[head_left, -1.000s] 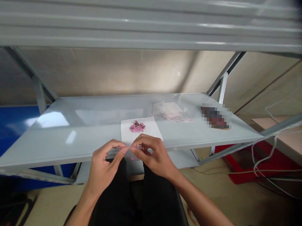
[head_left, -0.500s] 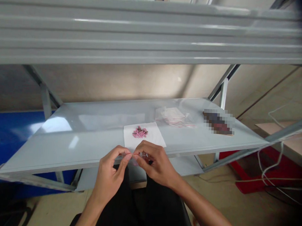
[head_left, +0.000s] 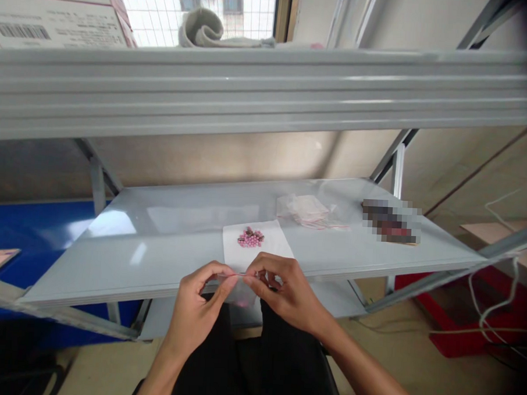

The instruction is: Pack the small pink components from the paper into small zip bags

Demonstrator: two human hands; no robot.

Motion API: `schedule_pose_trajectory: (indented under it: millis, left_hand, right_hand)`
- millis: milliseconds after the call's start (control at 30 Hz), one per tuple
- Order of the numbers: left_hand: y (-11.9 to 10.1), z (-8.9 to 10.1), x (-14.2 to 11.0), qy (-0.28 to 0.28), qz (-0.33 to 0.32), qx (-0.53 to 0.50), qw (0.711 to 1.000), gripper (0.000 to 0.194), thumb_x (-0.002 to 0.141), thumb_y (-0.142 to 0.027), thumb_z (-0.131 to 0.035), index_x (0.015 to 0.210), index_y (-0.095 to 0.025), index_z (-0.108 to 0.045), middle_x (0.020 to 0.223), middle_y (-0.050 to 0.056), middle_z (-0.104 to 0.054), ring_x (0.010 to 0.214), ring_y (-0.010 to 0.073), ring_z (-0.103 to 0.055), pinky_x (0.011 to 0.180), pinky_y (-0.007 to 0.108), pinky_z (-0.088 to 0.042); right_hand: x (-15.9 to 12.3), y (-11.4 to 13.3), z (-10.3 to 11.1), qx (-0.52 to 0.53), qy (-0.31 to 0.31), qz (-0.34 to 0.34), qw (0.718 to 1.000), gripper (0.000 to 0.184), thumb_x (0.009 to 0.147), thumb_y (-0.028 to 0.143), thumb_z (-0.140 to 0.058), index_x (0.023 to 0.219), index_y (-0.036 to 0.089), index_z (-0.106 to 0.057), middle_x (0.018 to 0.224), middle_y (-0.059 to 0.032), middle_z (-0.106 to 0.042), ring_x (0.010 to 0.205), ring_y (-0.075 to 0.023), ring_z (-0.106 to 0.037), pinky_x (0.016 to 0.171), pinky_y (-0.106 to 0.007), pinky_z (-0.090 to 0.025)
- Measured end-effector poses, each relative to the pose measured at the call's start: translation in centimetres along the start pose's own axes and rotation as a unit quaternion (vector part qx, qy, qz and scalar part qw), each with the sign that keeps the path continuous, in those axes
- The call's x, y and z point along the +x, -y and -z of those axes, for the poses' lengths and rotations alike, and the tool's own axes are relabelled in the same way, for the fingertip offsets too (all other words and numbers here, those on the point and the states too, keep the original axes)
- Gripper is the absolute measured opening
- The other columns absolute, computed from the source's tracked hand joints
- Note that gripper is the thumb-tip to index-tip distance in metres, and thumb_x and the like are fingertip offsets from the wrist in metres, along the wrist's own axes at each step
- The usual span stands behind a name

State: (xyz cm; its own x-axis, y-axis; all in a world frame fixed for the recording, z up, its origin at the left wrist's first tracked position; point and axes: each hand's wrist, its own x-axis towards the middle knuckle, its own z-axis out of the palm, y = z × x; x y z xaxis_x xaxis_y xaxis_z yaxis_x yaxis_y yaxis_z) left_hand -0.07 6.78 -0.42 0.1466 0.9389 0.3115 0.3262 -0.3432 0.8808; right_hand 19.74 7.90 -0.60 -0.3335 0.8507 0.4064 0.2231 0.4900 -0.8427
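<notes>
Head view: framing is tilted up since a second ago, so a box [head_left: 57, 19] is now shown between ten and eleven o'clock. Clear bag [head_left: 242, 294] is pinched by its top edge in left hand [head_left: 201, 308] and right hand [head_left: 293, 295], thumbs against fingers, bag hung toward six o'clock. Both pinches are kept, so edge work is judged ongoing. Pink beads [head_left: 250, 237] are set on white paper [head_left: 277, 236] at twelve o'clock from the hands. Bag's pinkish contents are blurred; whether its edge is sealed can't be told. Item [head_left: 390, 222] at two o'clock is pixelated; box is cut off.
</notes>
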Motion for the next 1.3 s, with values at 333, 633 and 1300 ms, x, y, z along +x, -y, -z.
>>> schedule_pose_trajectory:
  millis: [333,633,1300]
  left_hand:
    - [0.1,-0.9,-0.5,-0.087,0.004,-0.023,0.996,0.013,0.090,-0.033,-0.071,0.087,-0.021,-0.070,0.081,0.002,-0.071,0.078,0.0181,-0.069,0.072,0.025,-0.057]
    - [-0.1,-1.2,-0.3,-0.050,0.023,-0.021,0.998,0.017,0.091,-0.033,-0.069,0.080,-0.020,-0.072,0.076,0.002,-0.071,0.070,0.0173,-0.068,0.065,0.024,-0.057]
    - [0.1,0.5,-0.1,0.029,-0.015,0.011,0.999,0.008,0.091,-0.026,-0.072,0.086,-0.021,-0.075,0.083,0.001,-0.076,0.078,0.0152,-0.070,0.075,0.021,-0.055]
  right_hand:
    - [0.5,-1.0,0.4,0.110,-0.029,-0.079,0.990,0.018,0.090,0.034,-0.072,0.082,0.018,-0.073,0.078,-0.0027,-0.070,0.068,-0.0138,-0.059,0.060,-0.026,-0.046]
    - [0.1,-0.1,-0.2,0.023,0.002,-0.030,0.999,0.011,0.092,0.026,-0.071,0.084,0.019,-0.073,0.075,-0.0001,-0.067,0.064,-0.0118,-0.053,0.060,-0.025,-0.040]
    - [0.0,-0.2,0.3,-0.056,-0.004,0.083,0.995,0.016,0.102,0.021,-0.055,0.088,0.019,-0.063,0.080,-0.0005,-0.059,0.073,-0.0130,-0.054,0.069,-0.027,-0.041]
